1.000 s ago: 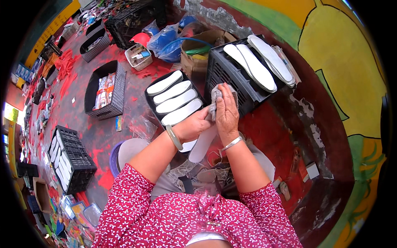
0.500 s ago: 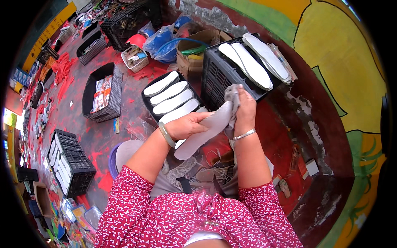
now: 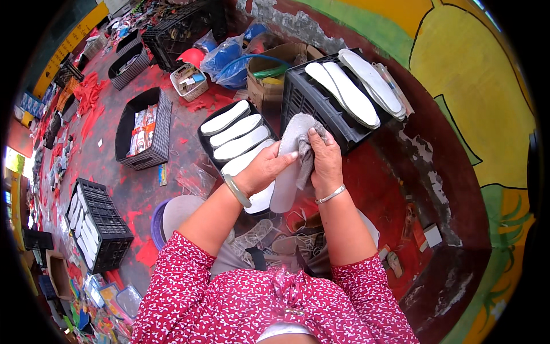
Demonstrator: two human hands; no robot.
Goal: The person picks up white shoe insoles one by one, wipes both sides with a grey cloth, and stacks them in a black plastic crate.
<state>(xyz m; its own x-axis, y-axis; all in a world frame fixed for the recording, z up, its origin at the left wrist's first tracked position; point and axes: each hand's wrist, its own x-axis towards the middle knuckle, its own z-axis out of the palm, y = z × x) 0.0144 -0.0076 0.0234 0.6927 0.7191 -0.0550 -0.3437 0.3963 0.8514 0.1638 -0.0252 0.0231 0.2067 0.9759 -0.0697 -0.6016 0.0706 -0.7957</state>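
In front of my body, my left hand [image 3: 260, 171] grips a pale grey-white insole [image 3: 285, 192], its thumb lying across the upper face. My right hand [image 3: 326, 163] is closed around a crumpled grey cloth [image 3: 305, 162], which touches the insole's right edge. The insole stands nearly upright, its rounded far end raised. Just beyond my left hand a dark basket [image 3: 201, 144] holds several white insoles [image 3: 236, 130] in a row, partly covered by my hand and wrist. More white insoles [image 3: 344, 94] lie on an upturned black crate [image 3: 303, 92] at the far right.
At left a black crate [image 3: 112, 229] is packed with white insoles. A woven basket [image 3: 160, 150] holds packets. Behind stand a small white basket [image 3: 197, 90], a cardboard box [image 3: 262, 94] and blue plastic bags [image 3: 223, 60]. A painted wall [image 3: 475, 74] closes off the right side. Shoes [image 3: 286, 243] lie below my hands.
The insole has swung from a slant to nearly upright. My right hand with the cloth has come down and left, from the insole's far tip to its side edge.
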